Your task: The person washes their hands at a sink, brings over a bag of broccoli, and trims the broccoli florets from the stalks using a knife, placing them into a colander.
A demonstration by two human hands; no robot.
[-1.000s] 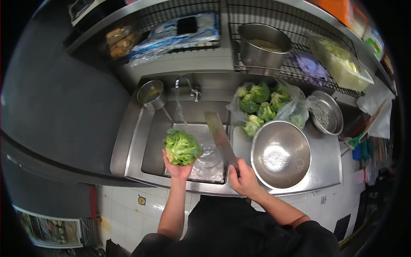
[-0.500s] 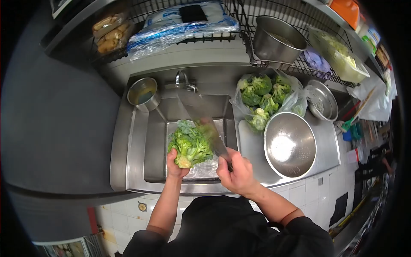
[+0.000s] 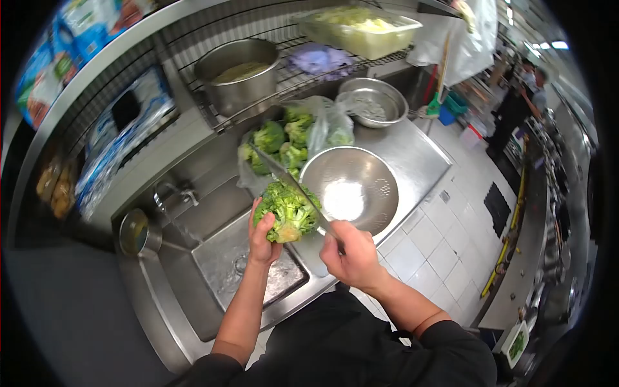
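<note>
My left hand (image 3: 263, 240) is wrapped round a head of green broccoli (image 3: 287, 211), its cut stem facing me, above the sink's right edge. In my right hand (image 3: 353, 255) is the handle of a large knife (image 3: 290, 180); its blade points up and left, over or against the broccoli's upper right side. Exact contact cannot be made out. A perforated steel colander (image 3: 351, 190) stands just beyond my right hand. Behind the held head lies an open plastic bag with several broccoli heads (image 3: 269, 137).
Water runs from the faucet (image 3: 173, 193) into the sink (image 3: 213, 258). A small pot (image 3: 138, 233) sits at its left corner. A steel bowl (image 3: 374, 102) is behind the colander. Overhead, a wire rack holds a large pot (image 3: 237, 77) and a tub (image 3: 361, 32). Far right, people stand (image 3: 516, 103).
The view has turned to the right. My left hand has carried the broccoli from over the sink towards the colander, and the knife in my right hand has come close to it.
</note>
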